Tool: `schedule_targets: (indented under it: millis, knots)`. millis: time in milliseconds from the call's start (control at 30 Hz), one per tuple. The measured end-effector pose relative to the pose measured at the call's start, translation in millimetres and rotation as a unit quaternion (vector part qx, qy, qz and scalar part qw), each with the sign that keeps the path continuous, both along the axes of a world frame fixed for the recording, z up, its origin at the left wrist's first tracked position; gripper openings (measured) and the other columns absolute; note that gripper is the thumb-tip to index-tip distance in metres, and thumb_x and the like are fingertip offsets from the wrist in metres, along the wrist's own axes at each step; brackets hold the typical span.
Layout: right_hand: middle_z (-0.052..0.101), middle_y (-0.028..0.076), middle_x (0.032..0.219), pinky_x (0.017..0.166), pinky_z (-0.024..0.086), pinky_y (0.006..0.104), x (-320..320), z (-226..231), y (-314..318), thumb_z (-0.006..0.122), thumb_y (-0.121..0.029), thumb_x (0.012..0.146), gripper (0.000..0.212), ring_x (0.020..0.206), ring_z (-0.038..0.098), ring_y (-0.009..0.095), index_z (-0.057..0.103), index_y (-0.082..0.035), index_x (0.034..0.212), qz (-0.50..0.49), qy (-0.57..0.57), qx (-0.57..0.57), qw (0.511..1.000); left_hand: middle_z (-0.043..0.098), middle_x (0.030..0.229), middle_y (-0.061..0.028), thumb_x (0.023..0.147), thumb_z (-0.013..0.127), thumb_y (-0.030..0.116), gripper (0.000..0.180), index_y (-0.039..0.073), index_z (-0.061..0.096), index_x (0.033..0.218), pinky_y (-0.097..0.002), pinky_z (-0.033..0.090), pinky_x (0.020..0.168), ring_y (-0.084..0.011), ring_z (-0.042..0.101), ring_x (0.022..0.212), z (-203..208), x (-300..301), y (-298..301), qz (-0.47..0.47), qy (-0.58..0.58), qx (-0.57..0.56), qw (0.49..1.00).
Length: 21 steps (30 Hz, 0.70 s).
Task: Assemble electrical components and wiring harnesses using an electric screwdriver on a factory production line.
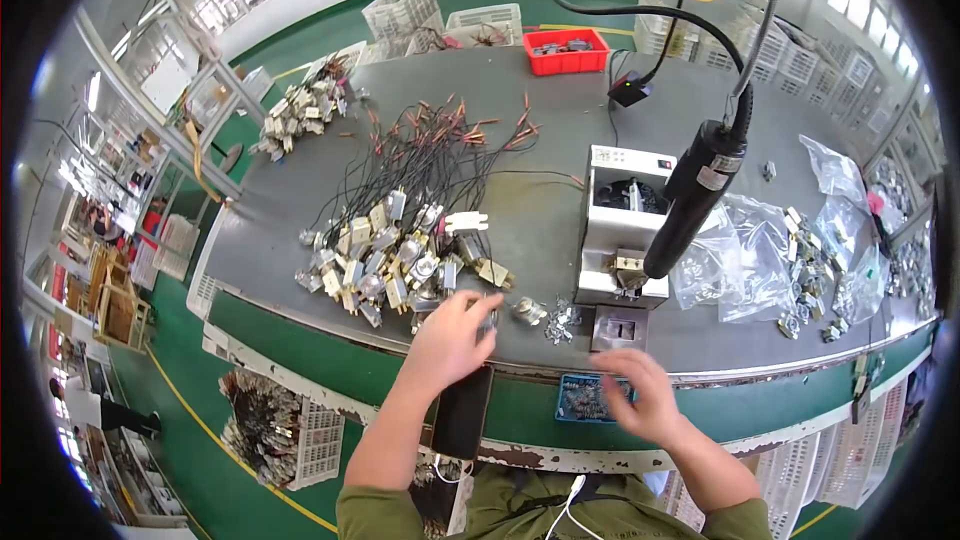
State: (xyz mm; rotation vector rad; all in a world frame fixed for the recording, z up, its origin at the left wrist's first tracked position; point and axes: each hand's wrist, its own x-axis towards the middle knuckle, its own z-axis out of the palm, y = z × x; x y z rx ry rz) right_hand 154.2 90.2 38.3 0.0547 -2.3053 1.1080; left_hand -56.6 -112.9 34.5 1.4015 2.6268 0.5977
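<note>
My left hand (450,342) is at the front edge of a heap of small metal and cream-coloured parts with black wires (385,260). Its thumb and forefinger close around something greyish, mostly hidden by the fingers. Just right of it lie a loose round metal part (529,311) and a small pile of silvery screws or similar pieces (561,321). My right hand (645,398) hovers by the bench edge with fingers stretched and thumb apart, holding nothing visible. It is beside a blue tray of small metal pieces (585,399) and below a small metal fixture (619,328).
A black power screwdriver (695,200) hangs over a white-and-black machine (625,220). Clear plastic bags (745,255) and metal parts lie right. A red bin (566,52) and another part heap (305,110) stand far back. A dark phone (463,414) lies at the front edge.
</note>
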Motion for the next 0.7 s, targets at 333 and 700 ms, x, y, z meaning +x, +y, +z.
schedule_targets:
  millis: [333, 700]
  knots:
    - [0.063, 0.007, 0.116, 0.075, 0.058, 0.0291, 8.4, 28.9, -17.1, 0.057, -0.015, 0.1, 0.055, 0.087, 0.069, 0.016, 0.033, -0.002, 0.149, 0.152, -0.391, -0.423, 0.803, 0.064, 0.122, -0.0136, 0.085, 0.077, 0.023, 0.048, 0.005, 0.061, 0.126, -0.0372, 0.052, 0.091, -0.0258, 0.065, 0.108, 41.4, 60.6, -4.5, -0.203, -0.378, 0.106, 0.897]
    - [0.068, 0.012, 0.105, 0.072, 0.053, 0.0323, 95.7, 35.0, 49.2, 0.073, -0.002, 0.083, 0.045, 0.086, 0.065, 0.02, 0.065, -0.005, 0.127, -0.003, -0.272, -0.143, 0.952, 0.065, 0.109, -0.02, 0.103, 0.052, 0.011, 0.023, 0.009, 0.046, 0.125, -0.0325, 0.054, 0.072, -0.0195, 0.065, 0.082, 8.3, 66.6, 28.4, -0.159, -0.64, 0.454, 0.598]
